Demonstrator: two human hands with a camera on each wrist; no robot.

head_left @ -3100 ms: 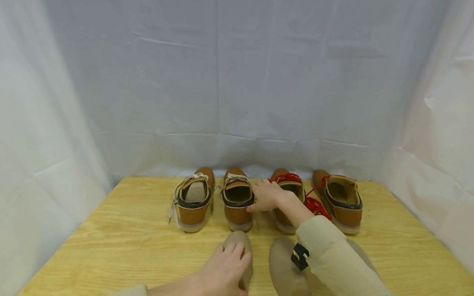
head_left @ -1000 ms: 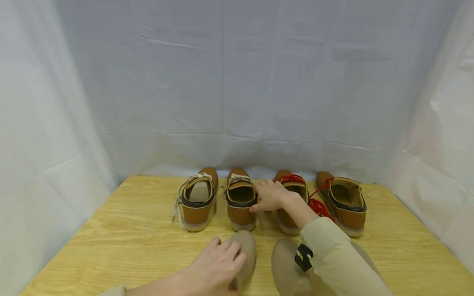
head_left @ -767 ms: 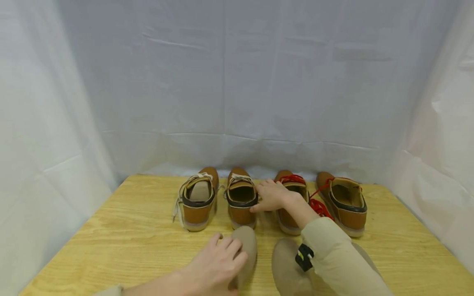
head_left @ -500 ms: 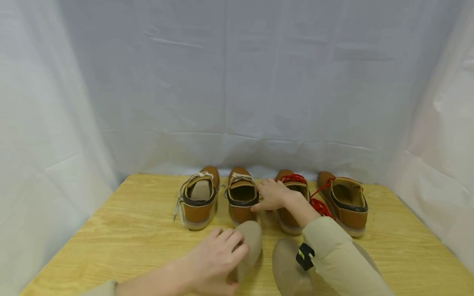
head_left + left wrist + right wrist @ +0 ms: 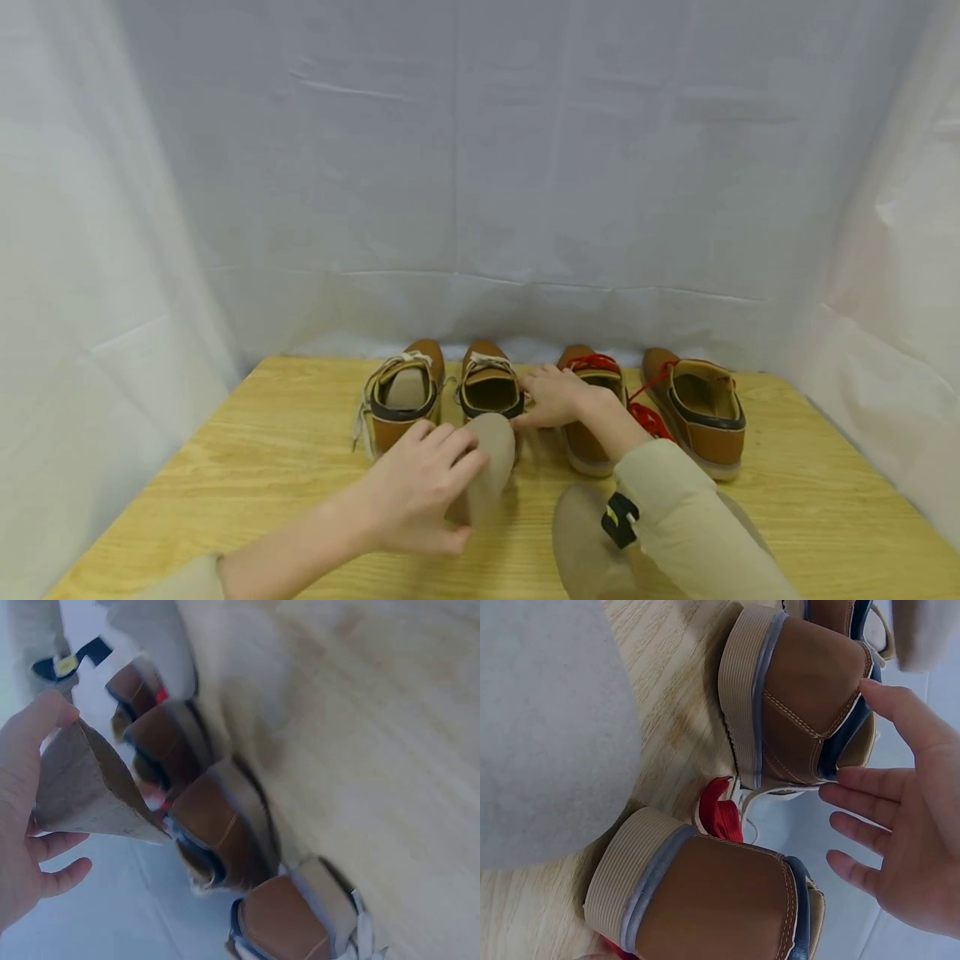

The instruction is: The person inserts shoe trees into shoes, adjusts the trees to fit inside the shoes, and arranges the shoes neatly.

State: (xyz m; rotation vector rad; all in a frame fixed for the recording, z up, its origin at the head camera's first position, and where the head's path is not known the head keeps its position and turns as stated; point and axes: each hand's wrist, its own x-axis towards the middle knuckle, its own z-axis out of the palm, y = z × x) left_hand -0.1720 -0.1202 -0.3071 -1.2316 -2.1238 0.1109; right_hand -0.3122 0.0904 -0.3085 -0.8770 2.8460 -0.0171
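Observation:
My left hand [image 5: 420,487] pinches a beige insole [image 5: 489,454] along its edge, thumb on one side and fingers on the other. In the left wrist view the insole [image 5: 90,780] is bent and lifted above the table. Its rounded end overlaps the heel of the second brown shoe [image 5: 491,411] from the left, which has white laces. My right hand [image 5: 562,398] lies at that shoe's right side. In the right wrist view its thumb and forefinger tips touch the collar of the shoe [image 5: 810,675], the other fingers loosely extended. The leftmost brown shoe [image 5: 392,433] has a beige insole inside.
To the right stand two brown shoes with red laces, one shoe [image 5: 585,450] partly behind my right forearm, the other shoe [image 5: 708,442] angled. Two more insoles lie in front: one insole [image 5: 588,542] and another insole [image 5: 744,521] partly under my sleeve. White sheeting [image 5: 480,208] encloses the wooden table [image 5: 247,467].
My left hand has raised the insole off the table and carried it forward to the second shoe's heel. The right hand has stayed beside that shoe.

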